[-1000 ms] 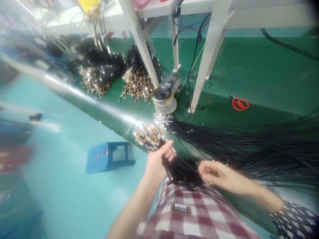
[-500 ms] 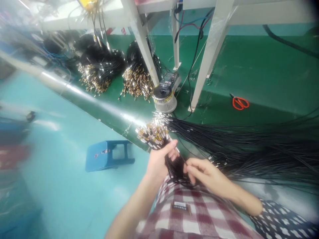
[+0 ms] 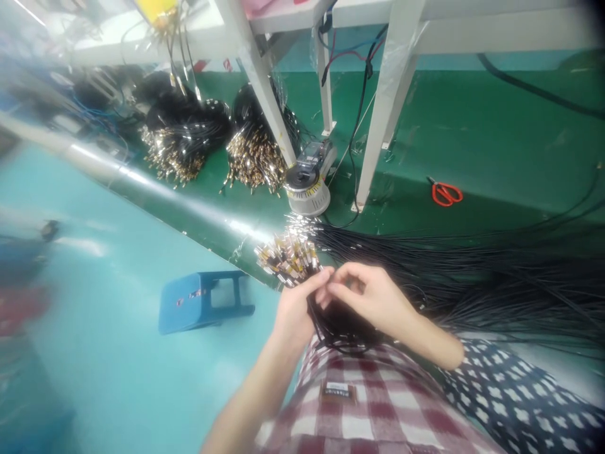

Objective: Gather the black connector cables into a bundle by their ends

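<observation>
My left hand (image 3: pixel 299 304) is wrapped round a thick bundle of black cables (image 3: pixel 347 321), whose metal-tipped ends (image 3: pixel 289 255) fan out above my thumb. Close against it, my right hand (image 3: pixel 366 293) has its thumb and index finger bent together at the left fingertips. What the right fingers pinch, if anything, is hidden. The lower part of the bundle hangs against the checked apron (image 3: pixel 354 410). Just beyond, a long spread of black cables (image 3: pixel 454 265) lies to the right, with silvery tips (image 3: pixel 300 224) at its left end.
A round grey device (image 3: pixel 308 195) stands by the white table legs (image 3: pixel 378 113). Orange-handled scissors (image 3: pixel 445 193) lie on the green surface. Two piles of coiled cables, one nearer (image 3: pixel 258 157) and one farther left (image 3: pixel 177 151), sit under the table. A blue stool (image 3: pixel 184 302) is at left.
My right hand has moved left and up from the lower cables to my left fingertips. The left hand keeps its grip on the bundle. The view has shifted slightly.
</observation>
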A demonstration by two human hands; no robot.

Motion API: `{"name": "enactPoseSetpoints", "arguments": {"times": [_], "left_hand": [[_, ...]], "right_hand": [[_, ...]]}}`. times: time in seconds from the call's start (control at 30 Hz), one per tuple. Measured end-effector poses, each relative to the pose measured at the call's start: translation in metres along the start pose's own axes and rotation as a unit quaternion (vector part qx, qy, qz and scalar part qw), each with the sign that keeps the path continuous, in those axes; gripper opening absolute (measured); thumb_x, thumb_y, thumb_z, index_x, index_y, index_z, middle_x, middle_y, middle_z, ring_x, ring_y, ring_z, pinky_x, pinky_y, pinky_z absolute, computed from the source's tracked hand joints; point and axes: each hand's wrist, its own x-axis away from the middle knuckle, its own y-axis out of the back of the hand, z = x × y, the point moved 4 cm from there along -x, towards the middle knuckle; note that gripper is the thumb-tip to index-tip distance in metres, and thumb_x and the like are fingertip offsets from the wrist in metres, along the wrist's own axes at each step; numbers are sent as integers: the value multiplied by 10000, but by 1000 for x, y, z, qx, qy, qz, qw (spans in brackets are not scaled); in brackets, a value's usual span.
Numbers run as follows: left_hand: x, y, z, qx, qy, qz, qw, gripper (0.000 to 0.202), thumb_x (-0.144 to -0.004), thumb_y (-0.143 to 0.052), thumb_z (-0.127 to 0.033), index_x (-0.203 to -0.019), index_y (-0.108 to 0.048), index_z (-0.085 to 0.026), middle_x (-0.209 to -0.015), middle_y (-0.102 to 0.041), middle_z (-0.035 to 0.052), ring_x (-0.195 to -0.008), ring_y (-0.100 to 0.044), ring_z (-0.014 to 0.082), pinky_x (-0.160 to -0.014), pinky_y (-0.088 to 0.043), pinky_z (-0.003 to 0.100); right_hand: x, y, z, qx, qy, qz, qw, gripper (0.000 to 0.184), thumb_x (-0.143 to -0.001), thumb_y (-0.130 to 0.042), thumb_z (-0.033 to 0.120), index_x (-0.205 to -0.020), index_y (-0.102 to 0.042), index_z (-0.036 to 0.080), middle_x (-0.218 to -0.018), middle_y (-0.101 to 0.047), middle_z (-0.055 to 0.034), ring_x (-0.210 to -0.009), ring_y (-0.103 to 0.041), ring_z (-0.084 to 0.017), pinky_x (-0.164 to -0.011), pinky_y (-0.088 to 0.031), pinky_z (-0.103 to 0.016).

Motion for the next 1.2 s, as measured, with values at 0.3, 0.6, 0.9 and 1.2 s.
{"name": "enactPoseSetpoints", "arguments": {"times": [0.3, 0.6, 0.9, 1.2], "left_hand": [[1, 4, 0, 3, 3, 1, 1000, 191, -660, -755, -207, -762, -686, -61, -436, -323, -69, -434, -331, 44, -483, -319, 203], [-4, 4, -2, -5, -35, 50, 998, 273, -703, -735, -235, -920, -671, -82, -466, -345, -68, -447, -350, 54, -473, -315, 196], [-4, 11, -1, -34, -14, 30, 999, 262, -647, -777, -272, -788, -665, -81, -656, -562, 9, -444, -416, 43, -432, -344, 196], [3, 26, -1, 18, -50, 130, 990, 274, -830, -611, -329, -630, -541, -156, -600, -518, -8, -708, -572, 149, -882, -443, 378]], "right_hand": [[40, 8, -42, 155, 11, 112, 982, 134, -793, -636, 321, -877, -628, 217, -819, -613, 3, -621, -526, -121, -589, -369, -246], [15, -11, -17, -105, 1, 48, 993, 250, -933, -450, 331, -764, -567, 190, -656, -635, 22, -513, -474, -95, -505, -347, -218], [2, -16, -1, -67, 9, 70, 995, 264, -913, -479, 339, -774, -649, 195, -571, -629, 38, -506, -529, -97, -534, -361, -213], [16, 17, -103, 37, -162, 164, 972, 521, -918, -382, 515, -693, -674, 147, -663, -721, -53, -594, -618, -146, -621, -427, -261]]}}
